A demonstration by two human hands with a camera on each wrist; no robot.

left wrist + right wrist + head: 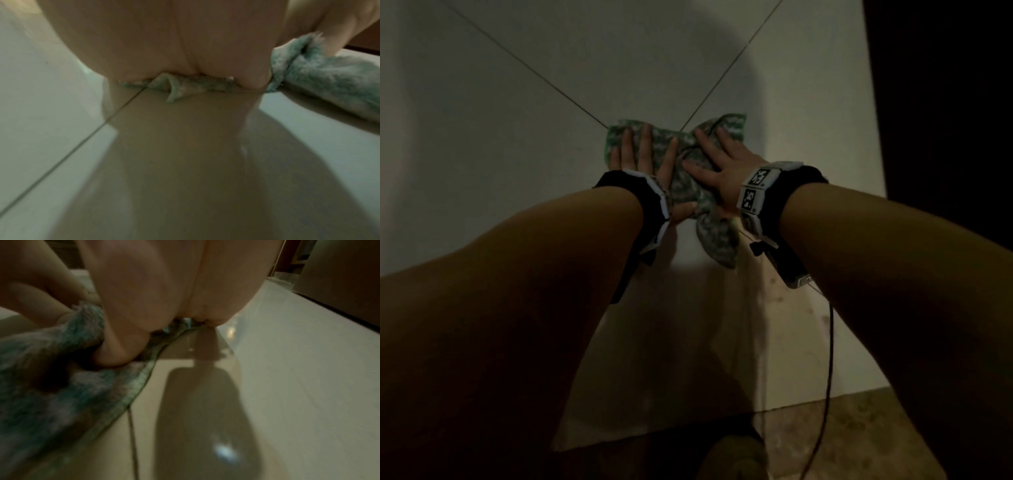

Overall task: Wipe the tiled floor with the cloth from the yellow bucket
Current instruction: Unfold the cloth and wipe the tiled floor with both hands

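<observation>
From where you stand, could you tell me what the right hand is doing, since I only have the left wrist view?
Observer: The right hand presses flat, fingers spread, on the fluffy green-and-white cloth.
Operator: Where does the cloth lie on the floor?
Observer: Over the spot where the grout lines of the pale tiled floor cross.
Operator: And the left hand?
Observer: The left hand lies flat on the cloth too, its thumb stretched toward the right hand.
</observation>
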